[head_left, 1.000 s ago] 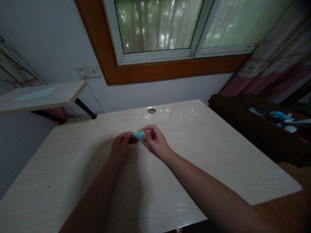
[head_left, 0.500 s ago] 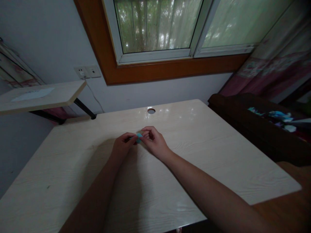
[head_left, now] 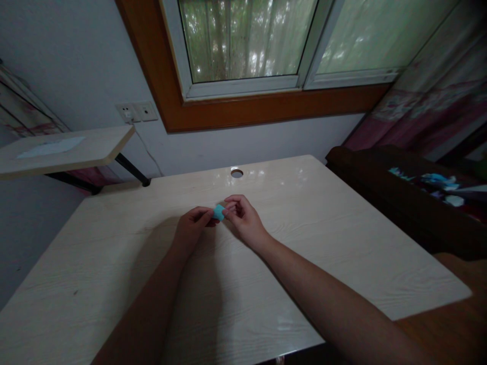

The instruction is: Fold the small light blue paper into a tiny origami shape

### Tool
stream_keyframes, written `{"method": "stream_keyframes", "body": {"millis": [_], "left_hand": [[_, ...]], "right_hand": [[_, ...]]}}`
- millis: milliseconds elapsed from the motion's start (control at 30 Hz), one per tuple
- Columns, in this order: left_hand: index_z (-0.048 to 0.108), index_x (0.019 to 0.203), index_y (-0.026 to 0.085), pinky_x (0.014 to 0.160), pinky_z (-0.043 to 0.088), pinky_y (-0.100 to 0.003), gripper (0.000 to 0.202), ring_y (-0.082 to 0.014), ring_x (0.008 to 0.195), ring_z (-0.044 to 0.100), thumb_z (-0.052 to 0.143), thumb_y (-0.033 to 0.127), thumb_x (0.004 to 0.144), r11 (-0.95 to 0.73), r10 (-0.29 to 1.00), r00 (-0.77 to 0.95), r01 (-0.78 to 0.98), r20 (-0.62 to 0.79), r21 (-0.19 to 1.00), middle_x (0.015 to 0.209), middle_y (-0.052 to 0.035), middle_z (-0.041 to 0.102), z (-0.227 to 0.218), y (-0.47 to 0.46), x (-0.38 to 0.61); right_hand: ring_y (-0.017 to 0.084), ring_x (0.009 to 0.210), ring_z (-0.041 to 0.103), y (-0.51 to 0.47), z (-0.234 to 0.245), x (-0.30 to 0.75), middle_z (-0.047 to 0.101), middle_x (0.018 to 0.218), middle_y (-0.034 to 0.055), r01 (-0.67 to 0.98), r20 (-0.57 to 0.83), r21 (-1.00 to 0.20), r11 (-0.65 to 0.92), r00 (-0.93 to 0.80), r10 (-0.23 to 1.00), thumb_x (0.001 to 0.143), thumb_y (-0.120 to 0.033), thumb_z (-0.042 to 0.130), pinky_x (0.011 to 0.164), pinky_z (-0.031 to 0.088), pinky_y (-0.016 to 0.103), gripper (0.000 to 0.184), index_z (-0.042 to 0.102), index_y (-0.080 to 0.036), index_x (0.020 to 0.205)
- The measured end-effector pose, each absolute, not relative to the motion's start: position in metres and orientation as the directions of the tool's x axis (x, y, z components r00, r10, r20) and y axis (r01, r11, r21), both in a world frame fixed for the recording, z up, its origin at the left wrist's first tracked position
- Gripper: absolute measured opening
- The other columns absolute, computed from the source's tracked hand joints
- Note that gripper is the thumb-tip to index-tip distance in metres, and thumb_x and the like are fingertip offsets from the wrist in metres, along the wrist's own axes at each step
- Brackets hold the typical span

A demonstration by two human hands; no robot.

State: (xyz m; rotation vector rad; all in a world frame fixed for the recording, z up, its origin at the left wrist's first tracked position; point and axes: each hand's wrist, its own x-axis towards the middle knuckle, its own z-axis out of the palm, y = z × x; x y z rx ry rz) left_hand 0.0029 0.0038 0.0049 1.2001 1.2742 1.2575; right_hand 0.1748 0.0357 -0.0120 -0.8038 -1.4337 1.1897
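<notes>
Between my two hands is a small turquoise piece, flat-looking like folded paper, though its exact kind is too small to make out. My left hand pinches its left side between thumb and fingers. At its right edge, my right hand grips it with the thumb and a fingertip, the other fingers curled. Both hands are over the middle of the pale wood-grain table, and a shadow falls to the left of them.
A raised shelf on black legs stands at the table's back left, with a white sheet on it. A round cable hole is near the back edge. Dark furniture bearing colourful items flanks the right side.
My right hand has shifted slightly up and to the right. More of the turquoise piece now shows between my fingers. My left hand has barely moved.
</notes>
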Motion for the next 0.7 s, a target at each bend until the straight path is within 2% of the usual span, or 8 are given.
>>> {"method": "stream_keyframes", "body": {"millis": [167,267,400,700], "left_hand": [[0.074,0.087,0.018,0.071,0.058,-0.031,0.028,-0.0192,0.07,0.071,0.074,0.044,0.077,-0.047,0.997,-0.05,0.091,0.052,0.995,0.079,-0.0052,0.076,0.001,0.005,0.003],[0.075,0.088,0.019,0.07,0.057,-0.031,0.027,-0.0193,0.07,0.071,0.073,0.045,0.078,-0.076,0.996,-0.04,0.156,0.083,0.985,0.078,-0.0048,0.076,-0.003,0.005,0.003],[0.074,0.088,0.02,0.072,0.057,-0.031,0.028,-0.0197,0.071,0.072,0.071,0.046,0.079,-0.068,0.997,-0.024,0.153,0.073,0.986,0.077,-0.0046,0.076,-0.006,0.006,0.002],[0.072,0.084,0.019,0.07,0.058,-0.031,0.026,-0.0188,0.068,0.071,0.071,0.044,0.079,-0.043,0.997,-0.05,0.12,0.05,0.992,0.074,-0.0042,0.075,0.0,0.005,0.003]], "right_hand": [[0.015,0.08,0.061,0.035,-0.012,0.175,0.064,0.091,0.0023,-0.073,0.271,-0.963,0.261,-0.271,0.924,0.084,-0.038,0.067,0.073,0.049,0.028,0.031,0.061,-0.023,0.111],[0.016,0.08,0.061,0.037,-0.012,0.176,0.067,0.089,0.0034,0.048,0.279,-0.951,0.305,-0.288,0.916,0.083,-0.042,0.068,0.072,0.048,0.029,0.026,0.067,-0.021,0.098],[0.017,0.076,0.058,0.039,-0.012,0.177,0.064,0.08,0.0027,0.147,0.315,-0.92,0.363,-0.276,0.908,0.084,-0.04,0.068,0.069,0.046,0.029,0.02,0.069,-0.02,0.083],[0.016,0.075,0.057,0.039,-0.011,0.178,0.062,0.078,0.0019,0.117,0.309,-0.932,0.342,-0.232,0.922,0.084,-0.035,0.067,0.069,0.045,0.029,0.014,0.068,-0.02,0.082]]}}
